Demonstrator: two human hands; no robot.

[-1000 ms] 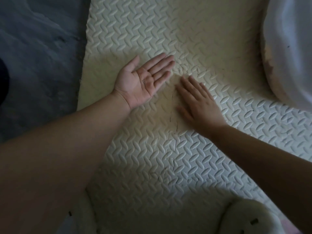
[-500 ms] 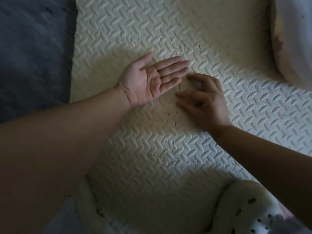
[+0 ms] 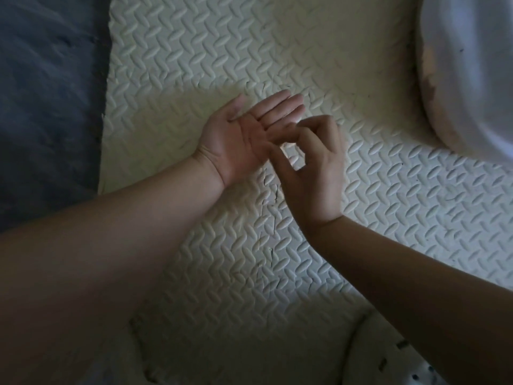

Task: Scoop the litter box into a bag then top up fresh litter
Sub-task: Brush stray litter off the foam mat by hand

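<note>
Head view: the right hand's fingers are curled, with the forefinger tip drawn in to meet the thumb just above the left palm. Whether they pinch anything is too small to tell. The left hand lies palm up, its fingers straight, close together and holding nothing. Both hands are over a cream foam mat embossed with a leaf-like pattern. A white rounded object with brownish smears along its edge sits at the mat's upper right, well apart from the hands; I cannot tell whether it is the litter box. Dark grey floor borders the mat on the left. Spotted white fabric shows at the bottom right.
</note>
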